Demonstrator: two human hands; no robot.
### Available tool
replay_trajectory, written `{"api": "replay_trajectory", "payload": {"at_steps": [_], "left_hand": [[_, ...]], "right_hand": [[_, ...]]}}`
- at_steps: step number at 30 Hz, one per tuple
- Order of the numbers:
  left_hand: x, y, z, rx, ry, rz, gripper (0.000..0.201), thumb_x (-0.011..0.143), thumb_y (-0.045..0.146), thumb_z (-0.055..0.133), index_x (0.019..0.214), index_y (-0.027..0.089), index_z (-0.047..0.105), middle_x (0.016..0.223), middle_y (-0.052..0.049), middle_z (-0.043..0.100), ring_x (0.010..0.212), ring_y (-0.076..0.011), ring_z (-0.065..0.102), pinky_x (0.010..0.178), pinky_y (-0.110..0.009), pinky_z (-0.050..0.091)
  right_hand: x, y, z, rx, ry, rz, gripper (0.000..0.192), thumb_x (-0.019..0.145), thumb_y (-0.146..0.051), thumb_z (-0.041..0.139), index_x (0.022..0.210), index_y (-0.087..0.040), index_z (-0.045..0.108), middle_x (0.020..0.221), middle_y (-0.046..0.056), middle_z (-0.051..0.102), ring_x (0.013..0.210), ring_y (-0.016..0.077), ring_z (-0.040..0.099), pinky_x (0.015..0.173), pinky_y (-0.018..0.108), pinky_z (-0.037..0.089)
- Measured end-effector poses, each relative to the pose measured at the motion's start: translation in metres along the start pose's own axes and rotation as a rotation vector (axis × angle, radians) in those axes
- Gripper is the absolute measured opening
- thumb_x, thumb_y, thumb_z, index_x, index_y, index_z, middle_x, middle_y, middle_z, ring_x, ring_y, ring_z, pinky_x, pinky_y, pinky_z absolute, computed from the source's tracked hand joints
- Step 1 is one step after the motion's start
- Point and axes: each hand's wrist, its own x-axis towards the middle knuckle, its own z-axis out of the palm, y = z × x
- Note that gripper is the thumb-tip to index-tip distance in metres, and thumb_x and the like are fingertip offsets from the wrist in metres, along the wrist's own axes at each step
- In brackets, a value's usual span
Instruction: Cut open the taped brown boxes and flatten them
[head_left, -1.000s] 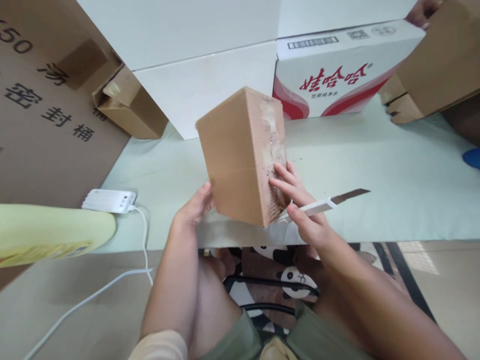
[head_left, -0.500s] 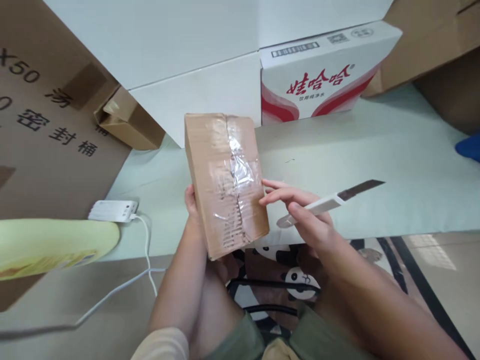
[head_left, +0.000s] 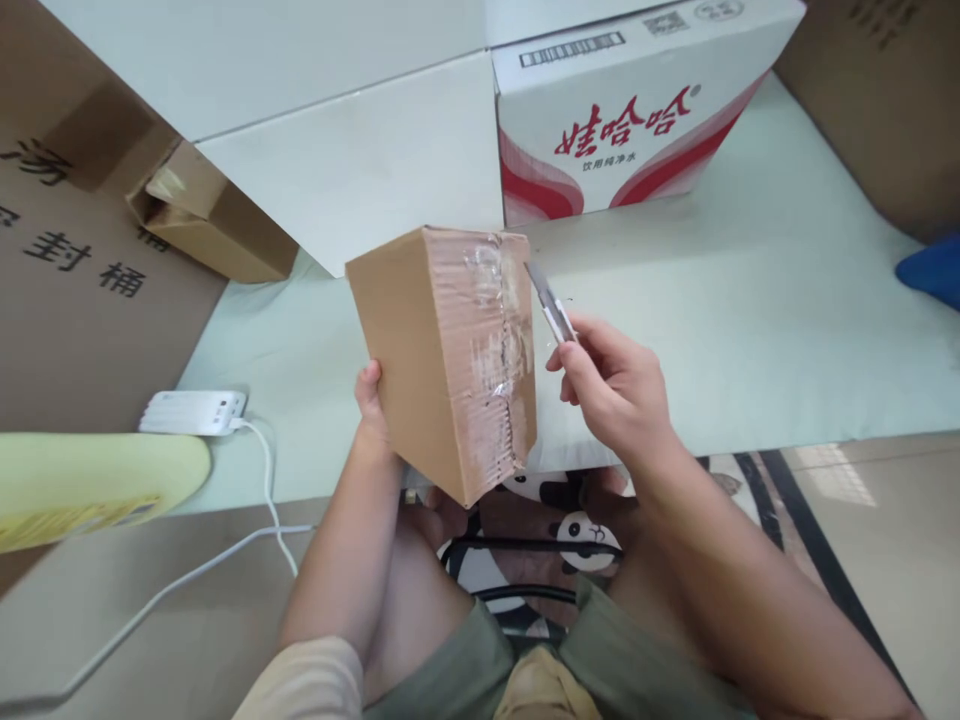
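A brown cardboard box [head_left: 405, 350] is held tilted in front of me, its taped, wrinkled seam side turned to the right. My left hand [head_left: 370, 400] grips its left side; the thumb shows there and the other fingers are hidden behind the box. In my right hand [head_left: 619, 385] is a utility knife [head_left: 553, 308], its handle pinched between thumb and fingers. The bare blade points up and to the left, close to the box's upper right edge. Whether it touches the cardboard I cannot tell.
Behind the box stand a white carton with red lettering [head_left: 607, 150] and larger white boxes [head_left: 360, 170]. On the left are a small open carton [head_left: 232, 235], a white power bank [head_left: 193, 412] with a cable, and a yellow-green bag [head_left: 97, 475]. A blue object [head_left: 934, 272] sits far right.
The box has turned so that its plain left side shows more and the taped side faces right. My right hand has swung the knife from pointing right to pointing up-left beside the box.
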Motion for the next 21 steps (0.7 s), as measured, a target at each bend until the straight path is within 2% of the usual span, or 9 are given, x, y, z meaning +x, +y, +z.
{"api": "replay_trajectory", "payload": {"at_steps": [3,8,12,15,21], "left_hand": [[0.001,0.001,-0.005,0.017,0.017,-0.007,0.069,0.075,0.083,0.059,0.115,0.028,0.073,0.117,-0.009,0.077,0.124,-0.0407,0.067,0.095,-0.055,0.061],[0.001,0.002,-0.009,0.043,0.037,0.021,0.069,0.072,0.080,0.064,0.117,0.028,0.073,0.114,-0.010,0.078,0.130,-0.0427,0.063,0.099,-0.057,0.059],[-0.002,0.006,-0.005,0.024,0.042,0.041,0.074,0.069,0.078,0.066,0.122,0.028,0.072,0.122,-0.011,0.076,0.133,-0.0443,0.060,0.099,-0.058,0.059],[-0.005,0.009,0.000,0.024,0.042,0.065,0.074,0.069,0.076,0.066,0.124,0.027,0.072,0.121,-0.011,0.076,0.134,-0.0443,0.060,0.099,-0.058,0.059],[-0.003,0.012,0.007,0.061,0.037,0.104,0.067,0.068,0.076,0.066,0.113,0.027,0.073,0.129,-0.010,0.074,0.142,-0.0443,0.054,0.107,-0.059,0.056]], "right_hand": [[-0.001,-0.001,0.000,-0.058,-0.009,0.002,0.039,0.095,-0.030,0.055,0.127,-0.019,0.074,0.075,-0.001,0.066,0.049,0.0085,0.048,0.050,0.024,0.044],[-0.003,-0.006,0.000,-0.159,0.023,-0.025,0.042,0.094,-0.029,0.055,0.130,-0.021,0.076,0.072,-0.001,0.066,0.049,0.0095,0.047,0.052,0.025,0.045],[-0.005,-0.011,0.000,-0.290,0.030,-0.070,0.043,0.094,-0.030,0.055,0.130,-0.021,0.077,0.062,-0.003,0.059,0.051,0.0108,0.045,0.056,0.025,0.046],[-0.007,-0.015,0.000,-0.396,0.023,-0.102,0.043,0.095,-0.030,0.055,0.130,-0.020,0.078,0.062,-0.002,0.061,0.054,0.0119,0.048,0.059,0.025,0.046],[-0.011,-0.026,-0.004,-0.570,-0.015,-0.153,0.042,0.097,-0.030,0.053,0.129,-0.022,0.078,0.064,0.000,0.064,0.055,0.0133,0.049,0.058,0.025,0.040]]}}
